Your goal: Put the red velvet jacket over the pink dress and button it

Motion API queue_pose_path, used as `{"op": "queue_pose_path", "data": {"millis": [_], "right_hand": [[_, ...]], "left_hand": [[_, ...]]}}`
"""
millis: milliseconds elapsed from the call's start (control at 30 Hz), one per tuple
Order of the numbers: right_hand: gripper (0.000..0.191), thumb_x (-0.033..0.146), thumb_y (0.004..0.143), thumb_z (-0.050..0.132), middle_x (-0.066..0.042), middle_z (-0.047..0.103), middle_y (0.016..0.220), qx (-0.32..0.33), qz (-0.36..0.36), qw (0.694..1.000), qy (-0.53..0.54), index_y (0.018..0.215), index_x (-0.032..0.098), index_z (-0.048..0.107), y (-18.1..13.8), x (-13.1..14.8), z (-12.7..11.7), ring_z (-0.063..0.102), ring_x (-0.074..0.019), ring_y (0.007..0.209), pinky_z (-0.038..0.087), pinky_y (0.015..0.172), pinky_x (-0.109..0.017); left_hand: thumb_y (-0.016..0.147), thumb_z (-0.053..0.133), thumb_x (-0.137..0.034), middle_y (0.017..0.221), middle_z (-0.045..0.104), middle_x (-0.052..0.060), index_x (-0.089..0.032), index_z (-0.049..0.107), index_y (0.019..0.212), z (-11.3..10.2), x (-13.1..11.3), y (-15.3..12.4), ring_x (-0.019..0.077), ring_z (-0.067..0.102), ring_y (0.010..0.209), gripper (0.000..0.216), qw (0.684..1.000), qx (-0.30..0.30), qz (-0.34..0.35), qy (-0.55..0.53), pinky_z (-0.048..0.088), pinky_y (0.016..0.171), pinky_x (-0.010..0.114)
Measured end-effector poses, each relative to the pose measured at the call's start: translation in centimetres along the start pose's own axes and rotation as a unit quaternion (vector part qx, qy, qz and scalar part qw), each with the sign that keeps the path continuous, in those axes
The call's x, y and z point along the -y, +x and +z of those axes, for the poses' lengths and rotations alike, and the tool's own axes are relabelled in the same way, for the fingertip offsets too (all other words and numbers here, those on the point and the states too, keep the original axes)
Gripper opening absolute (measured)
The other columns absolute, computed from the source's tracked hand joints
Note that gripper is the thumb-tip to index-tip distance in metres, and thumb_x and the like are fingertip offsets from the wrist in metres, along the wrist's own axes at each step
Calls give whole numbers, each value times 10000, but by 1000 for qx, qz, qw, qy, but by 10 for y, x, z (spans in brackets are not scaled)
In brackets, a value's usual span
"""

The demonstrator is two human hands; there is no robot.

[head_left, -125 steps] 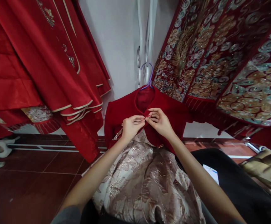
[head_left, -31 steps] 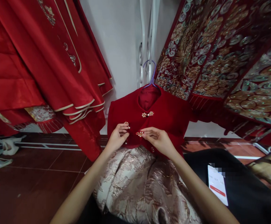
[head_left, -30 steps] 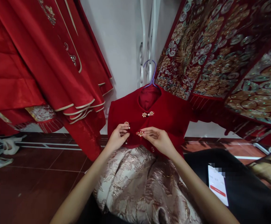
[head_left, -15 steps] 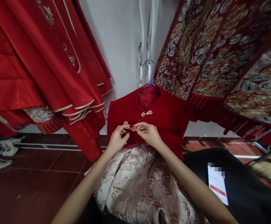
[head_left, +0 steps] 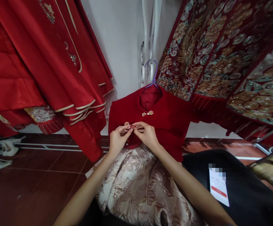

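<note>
In front of me a red jacket [head_left: 171,110] hangs on a purple hanger [head_left: 153,82], a pale brocade skirt [head_left: 136,188] below it. Near its collar a beaded flower clasp [head_left: 147,113] is fastened. Lower on the front, my left hand [head_left: 119,135] and my right hand [head_left: 146,133] meet fingertip to fingertip at a second flower clasp [head_left: 132,127]. The left fingers pinch the pearl side by the jacket's edge; the right fingers pinch the other flower half. Fingertips partly hide the clasp, so I cannot tell whether its halves are joined.
Red satin garments [head_left: 44,62] hang at the left, and a heavily embroidered red garment [head_left: 216,62] at the right. A phone [head_left: 218,187] lies on a black seat [head_left: 244,182] beside me. White shoes [head_left: 9,148] and a cable sit on the tiled floor [head_left: 44,188].
My two hands have come together, closing the small gap between the clasp halves. The left thumb now presses up against the clasp. The view has shifted slightly.
</note>
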State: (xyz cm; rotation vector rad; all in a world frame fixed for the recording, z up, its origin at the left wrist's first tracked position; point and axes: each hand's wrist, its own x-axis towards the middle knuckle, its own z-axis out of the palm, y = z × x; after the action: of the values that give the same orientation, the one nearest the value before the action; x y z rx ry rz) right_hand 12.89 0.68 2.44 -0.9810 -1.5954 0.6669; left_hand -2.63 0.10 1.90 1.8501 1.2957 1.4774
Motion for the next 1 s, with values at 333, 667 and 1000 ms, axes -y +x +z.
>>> {"op": "queue_pose_path", "data": {"millis": [333, 667, 1000], "right_hand": [[164, 260, 839, 588, -49, 697, 874, -24, -7, 1000, 5, 932, 165, 685, -1, 4, 3, 673, -128, 784, 597, 701, -236], [209, 297, 881, 540, -54, 719, 966, 68, 34, 997, 14, 1032, 189, 636, -6, 1, -30, 702, -146, 850, 592, 750, -272], [168, 256, 840, 572, -52, 706, 865, 162, 95, 976, -114, 957, 180, 665, -32, -13, -84, 674, -153, 770, 552, 735, -294]], "left_hand": [[822, 609, -307, 978, 732, 69, -165, 718, 987, -2, 1, 0, 174, 685, 855, 243, 1000, 4, -3, -9, 537, 800, 294], [850, 547, -263, 987, 659, 61, -173, 502, 1139, -7, 4, 7, 139, 654, 864, 306, 997, 78, -1, -4, 522, 790, 276], [726, 663, -408, 948, 660, 56, -182, 583, 937, -52, -12, 6, 210, 616, 873, 320, 863, 416, 1, 285, 454, 757, 294]]}}
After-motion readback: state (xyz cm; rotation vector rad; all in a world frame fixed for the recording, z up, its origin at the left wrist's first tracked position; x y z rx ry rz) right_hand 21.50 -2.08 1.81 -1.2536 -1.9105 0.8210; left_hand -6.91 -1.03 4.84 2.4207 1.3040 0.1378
